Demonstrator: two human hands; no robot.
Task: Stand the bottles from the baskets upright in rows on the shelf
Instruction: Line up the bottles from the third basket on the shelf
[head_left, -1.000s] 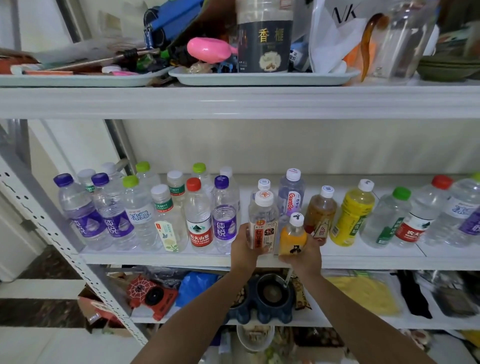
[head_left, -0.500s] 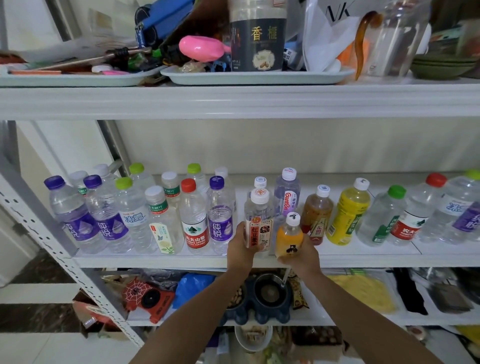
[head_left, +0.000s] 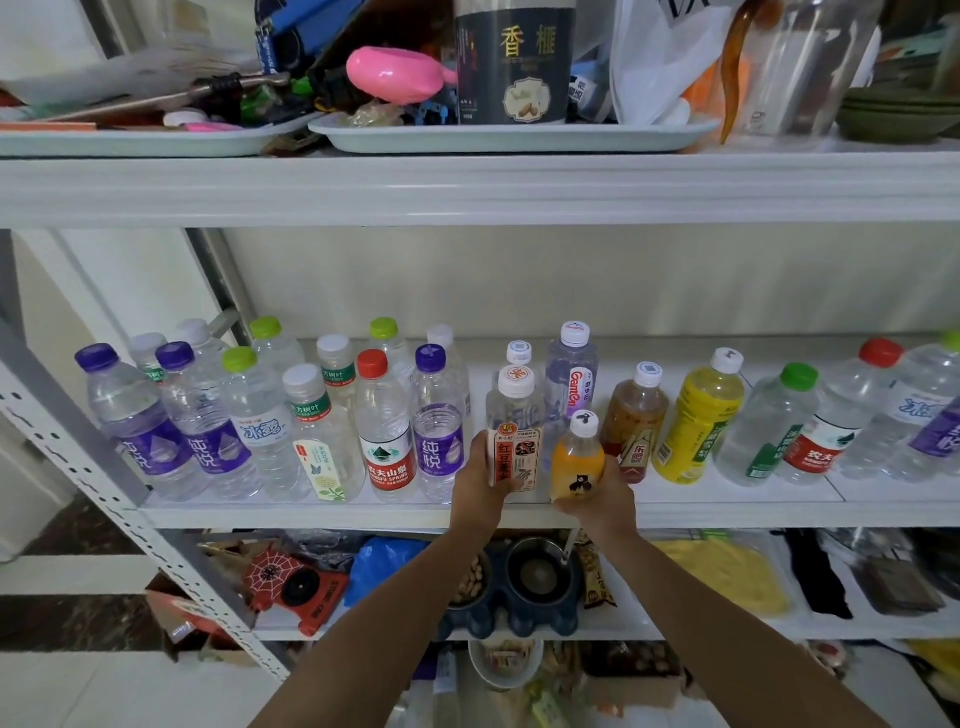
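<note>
Gripping two bottles at the front of the middle shelf (head_left: 727, 512), we've got one per hand. L hand (head_left: 480, 488) wraps fingers & thumb round the lower part of the white-cap bottle w/ the red label (head_left: 514, 441), upright, just right of the purple-label water bottle (head_left: 439, 431). R hand (head_left: 597, 493) is curled round the bottom of the small orange bottle (head_left: 577, 460), also upright, just beside the first one. Both bases are hidden by our hands, so we can't tell if they sit on the board or hang above it. Behind them: the GamEn bottle (head_left: 571, 384). To the right, in a row: brown tea bottle (head_left: 636, 415), yellow bottle (head_left: 696, 421), green-cap clear bottle (head_left: 763, 431), red-cap bottle (head_left: 841, 426). To the left, clear water bottles (head_left: 257, 421) stand upright in approx two rows. Upper shelf: a tray (head_left: 509, 140) w/ a dark canister (head_left: 514, 62) & a pink item (head_left: 395, 73).
</note>
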